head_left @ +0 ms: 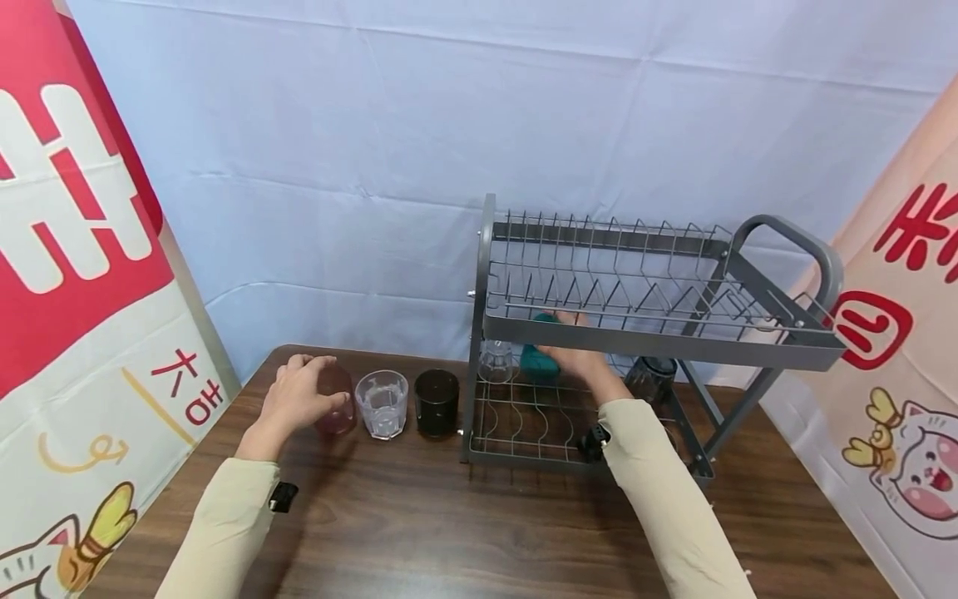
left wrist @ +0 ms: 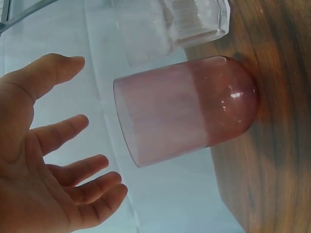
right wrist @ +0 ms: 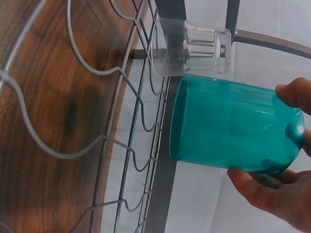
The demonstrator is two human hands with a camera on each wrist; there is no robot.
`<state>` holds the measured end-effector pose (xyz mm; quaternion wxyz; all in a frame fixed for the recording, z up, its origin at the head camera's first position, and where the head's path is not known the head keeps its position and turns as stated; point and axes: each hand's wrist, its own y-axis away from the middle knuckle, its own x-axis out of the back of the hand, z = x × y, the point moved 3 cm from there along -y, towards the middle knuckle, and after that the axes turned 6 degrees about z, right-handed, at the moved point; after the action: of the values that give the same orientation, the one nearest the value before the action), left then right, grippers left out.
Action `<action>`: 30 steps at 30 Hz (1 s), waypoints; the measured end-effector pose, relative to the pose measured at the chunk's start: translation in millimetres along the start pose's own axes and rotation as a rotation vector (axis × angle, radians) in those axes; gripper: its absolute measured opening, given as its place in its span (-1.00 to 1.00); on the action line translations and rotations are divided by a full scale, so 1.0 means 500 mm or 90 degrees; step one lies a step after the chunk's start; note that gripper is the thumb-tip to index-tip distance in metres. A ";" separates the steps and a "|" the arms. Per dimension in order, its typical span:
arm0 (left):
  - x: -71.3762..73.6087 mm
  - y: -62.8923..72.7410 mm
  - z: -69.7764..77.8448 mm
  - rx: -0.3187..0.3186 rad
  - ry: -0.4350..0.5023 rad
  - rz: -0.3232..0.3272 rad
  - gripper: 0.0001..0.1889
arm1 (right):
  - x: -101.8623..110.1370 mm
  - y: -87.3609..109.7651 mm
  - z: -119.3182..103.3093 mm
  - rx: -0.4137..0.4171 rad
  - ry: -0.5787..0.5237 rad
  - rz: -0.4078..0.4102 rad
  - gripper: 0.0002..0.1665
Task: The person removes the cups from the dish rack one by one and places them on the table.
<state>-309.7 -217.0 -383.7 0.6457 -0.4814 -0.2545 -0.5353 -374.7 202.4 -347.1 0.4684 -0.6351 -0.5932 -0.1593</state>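
Observation:
My right hand [head_left: 576,353] grips a teal cup [right wrist: 233,124] near its base, mouth down, over the lower wire shelf of the dish rack [head_left: 524,453]. Beside it on that shelf a clear glass [right wrist: 194,48] stands upside down. My left hand [head_left: 299,395] is spread, thumb apart from the fingers, close to a pink glass [left wrist: 184,109] and not touching it in the left wrist view. That glass stands upright on the table. To its right are a faceted clear glass [head_left: 382,403] and a black cup [head_left: 437,403].
Another dark glass [head_left: 649,380] sits upside down at the right of the lower shelf. The rack's upper tier [head_left: 659,339] overhangs my right hand. Its left post [head_left: 479,333] rises next to the black cup. A cloth wall [head_left: 337,208] borders the wooden table [head_left: 374,516] behind.

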 end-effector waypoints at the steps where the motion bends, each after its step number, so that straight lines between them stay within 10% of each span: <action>1: -0.001 0.001 0.001 -0.001 -0.001 -0.001 -0.33 | -0.002 0.001 0.002 -0.002 0.001 0.002 -0.29; 30: 0.002 0.077 0.063 -0.080 -0.028 0.058 -0.39 | 0.033 0.095 -0.063 -0.036 0.028 0.021 -0.22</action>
<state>-267.5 -190.5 -383.2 0.6322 -0.5438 -0.2119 -0.5097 -316.8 194.5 -337.8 0.4659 -0.6543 -0.5672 -0.1822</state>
